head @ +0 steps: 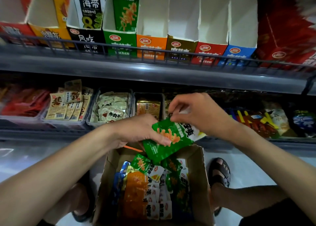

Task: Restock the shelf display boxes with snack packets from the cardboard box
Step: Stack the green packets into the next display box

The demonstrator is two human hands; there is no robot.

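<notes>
Left hand (136,131) grips green packets (177,138) above the cardboard box (196,165); right hand (201,112) pinches their top edge. Squaring the stack first should ease entry into the green display box (119,42).

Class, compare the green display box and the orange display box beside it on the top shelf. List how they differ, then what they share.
Front colour: the green display box is green, the orange display box orange. Contents: the green box holds a green packet standing upright; the orange box shows only white inner walls. Shared: both carry a red oval logo, have open tops and stand behind the wire rail.
</notes>
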